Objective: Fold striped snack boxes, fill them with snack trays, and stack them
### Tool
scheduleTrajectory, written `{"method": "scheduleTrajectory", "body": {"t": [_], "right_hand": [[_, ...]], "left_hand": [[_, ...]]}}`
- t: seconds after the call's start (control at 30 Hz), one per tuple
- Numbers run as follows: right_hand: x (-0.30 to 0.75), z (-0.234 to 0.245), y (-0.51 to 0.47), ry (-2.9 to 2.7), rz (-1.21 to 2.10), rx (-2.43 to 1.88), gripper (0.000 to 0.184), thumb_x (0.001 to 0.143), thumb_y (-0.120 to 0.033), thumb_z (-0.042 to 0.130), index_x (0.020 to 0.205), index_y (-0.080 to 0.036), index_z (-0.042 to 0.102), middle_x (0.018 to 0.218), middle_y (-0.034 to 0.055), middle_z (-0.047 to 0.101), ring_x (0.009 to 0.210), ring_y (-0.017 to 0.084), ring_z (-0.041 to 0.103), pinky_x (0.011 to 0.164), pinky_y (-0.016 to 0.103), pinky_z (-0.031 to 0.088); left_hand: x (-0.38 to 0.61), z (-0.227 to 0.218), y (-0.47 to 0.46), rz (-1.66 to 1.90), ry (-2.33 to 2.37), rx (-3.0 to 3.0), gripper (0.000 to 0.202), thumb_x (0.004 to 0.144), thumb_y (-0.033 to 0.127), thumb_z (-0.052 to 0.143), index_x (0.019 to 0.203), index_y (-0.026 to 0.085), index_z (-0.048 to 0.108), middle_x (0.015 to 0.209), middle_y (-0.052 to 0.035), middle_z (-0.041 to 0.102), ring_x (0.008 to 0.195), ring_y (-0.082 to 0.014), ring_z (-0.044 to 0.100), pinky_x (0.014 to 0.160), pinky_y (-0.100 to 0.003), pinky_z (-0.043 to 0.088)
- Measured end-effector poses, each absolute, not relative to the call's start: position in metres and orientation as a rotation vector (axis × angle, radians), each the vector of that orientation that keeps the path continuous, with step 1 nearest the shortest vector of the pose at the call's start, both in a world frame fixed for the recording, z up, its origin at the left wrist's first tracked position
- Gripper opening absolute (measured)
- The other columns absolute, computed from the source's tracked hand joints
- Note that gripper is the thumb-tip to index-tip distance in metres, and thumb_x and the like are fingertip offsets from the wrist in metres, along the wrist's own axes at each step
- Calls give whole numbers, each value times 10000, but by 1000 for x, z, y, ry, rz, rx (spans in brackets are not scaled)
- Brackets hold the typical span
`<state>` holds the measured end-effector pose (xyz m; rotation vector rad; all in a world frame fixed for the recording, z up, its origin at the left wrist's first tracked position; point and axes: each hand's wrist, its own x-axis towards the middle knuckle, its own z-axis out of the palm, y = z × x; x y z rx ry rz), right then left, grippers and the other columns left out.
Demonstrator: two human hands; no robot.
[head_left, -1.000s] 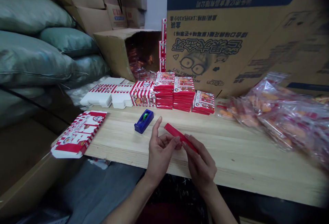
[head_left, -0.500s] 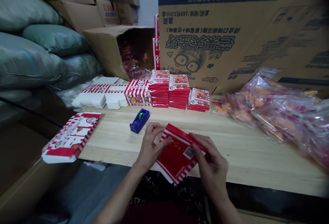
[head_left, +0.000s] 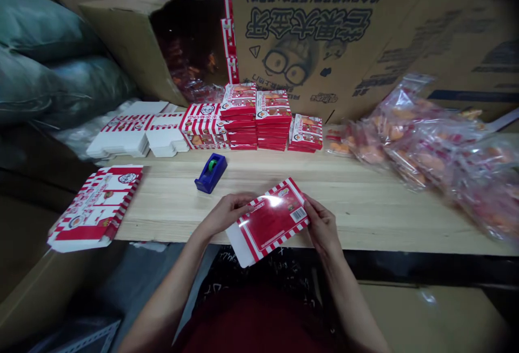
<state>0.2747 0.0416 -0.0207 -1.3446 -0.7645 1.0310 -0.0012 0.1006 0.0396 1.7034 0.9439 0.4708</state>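
A red-and-white striped carton [head_left: 271, 219] with a barcode is held flat, back side up, over the near edge of the wooden table [head_left: 365, 201]. My left hand [head_left: 224, 214] grips its left edge, fingers curled under it. My right hand [head_left: 323, 227] pinches its right edge near the barcode. An open white flap sticks out at the carton's lower left corner.
A blue tape dispenser [head_left: 210, 172] sits behind my hands. Flat cartons [head_left: 96, 207] lie at the table's left end. Stacked red boxes [head_left: 257, 118] and white flats [head_left: 133, 134] line the back. Clear snack bags [head_left: 430, 147] pile on the right. Big cardboard boxes [head_left: 344, 28] stand behind.
The carton went from edge-on to lying flat in both hands, back side up. My view tilted down and moved closer to the table.
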Motion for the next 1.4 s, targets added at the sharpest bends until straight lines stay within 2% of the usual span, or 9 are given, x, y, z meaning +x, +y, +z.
{"method": "scheduleTrajectory", "body": {"t": [0.13,0.23,0.37,0.57,0.63,0.97,1.1,1.27,1.4], "right_hand": [[269,-48,38,-825,958,-1401,507,848,-553,708,1163,-163,784,1078,144,820,870,289,771,811,456,619],[261,-59,37,-951,790,-1476,484,883,-560,653,1091,-150,802,997,150,824,831,289,763,776,446,624],[274,-66,44,-1181,471,-1598,308,913,-429,661,1053,-196,806,976,124,791,889,274,734,823,424,615],[390,-44,101,-1352,-5,-1849,265,986,-315,633,1194,-179,725,1168,158,703,1107,298,666,979,506,560],[433,-35,136,-1405,-106,-1941,326,1001,-354,650,1283,-192,638,1321,102,651,1141,257,663,973,491,565],[471,-44,285,-1918,-187,-2123,361,998,-358,658,1308,-178,621,1328,113,644,1111,251,675,931,462,589],[469,-52,267,-1973,-178,-2123,335,1005,-359,647,1295,-194,632,1336,112,643,1110,243,673,938,452,587],[455,-63,214,-1966,-155,-2118,347,1003,-363,650,1306,-197,623,1333,102,644,1109,246,675,931,464,589],[456,-50,240,-1882,-161,-2135,344,1006,-363,646,1309,-203,623,1345,104,638,1116,246,672,939,464,587]], "left_hand": [[0,27,121,393,1197,2060,381,1031,416,464,1188,256,771,1172,-44,795,1076,-245,718,949,-322,526],[18,7,136,447,1344,2163,398,1009,382,459,1237,227,747,1238,-100,767,1173,-299,671,1050,-416,481],[43,-30,145,574,1418,2271,444,984,335,411,1222,137,730,1312,-190,708,1235,-349,610,1109,-540,424],[32,-80,157,789,1544,2550,492,1027,398,383,1284,109,687,1343,-210,681,1250,-360,600,1075,-540,461],[25,-86,162,809,1601,2579,497,1032,407,388,1302,106,678,1360,-212,669,1279,-374,581,1083,-555,453],[5,-88,166,896,1556,2495,520,976,415,547,1458,218,544,1530,-157,552,1422,-372,494,1125,-573,461],[-9,-80,161,936,1505,2401,526,940,403,606,1451,289,557,1537,-106,558,1458,-354,470,1165,-573,437],[4,-55,149,970,1479,2256,460,948,446,581,1367,260,627,1524,-127,563,1413,-358,518,1164,-603,433],[32,-29,141,969,1429,2227,445,980,418,558,1394,259,595,1558,-121,518,1437,-328,493,1177,-583,431]]}}
